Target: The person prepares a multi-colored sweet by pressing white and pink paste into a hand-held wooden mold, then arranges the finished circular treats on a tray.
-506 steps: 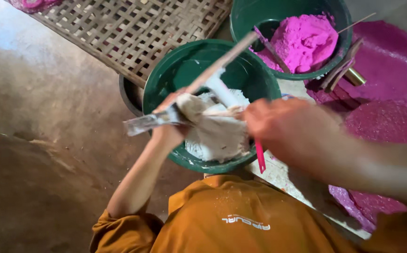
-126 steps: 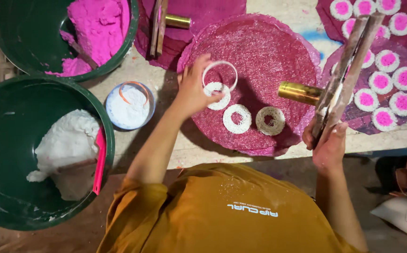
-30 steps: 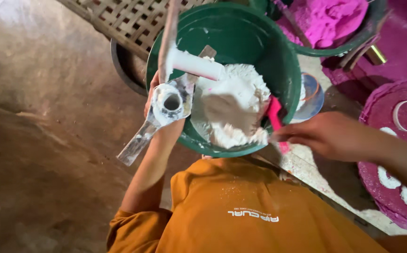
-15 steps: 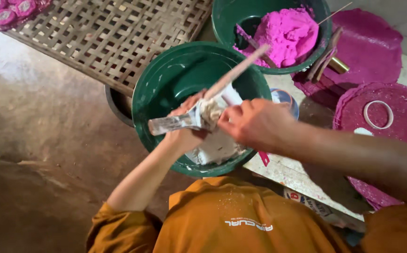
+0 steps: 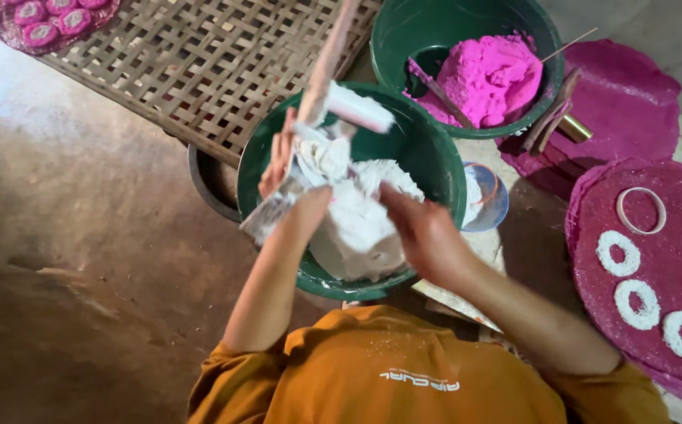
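Dough (image 5: 357, 224) is filling the green basin (image 5: 427, 133); left hand (image 5: 282, 161) is clamping the press tool (image 5: 317, 118) above it, right hand (image 5: 419, 228) is pressing in, fingers open. Three white rings (image 5: 620, 251) are lying right of the basin; much dough is remaining.

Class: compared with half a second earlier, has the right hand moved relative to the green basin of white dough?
Yes. The right hand has dropped from the tool toward the white dough, nearer the near rim of the green basin.

Dim, soft daylight with some motion blur.
Your light enters from the upper left, leaving a pale glare patch on the floor (image 5: 11, 86); the lower left sinks into shadow. Your left hand (image 5: 282, 157) and the stick (image 5: 327, 55) smear with motion, while the pink mat (image 5: 655, 267) stays sharp.
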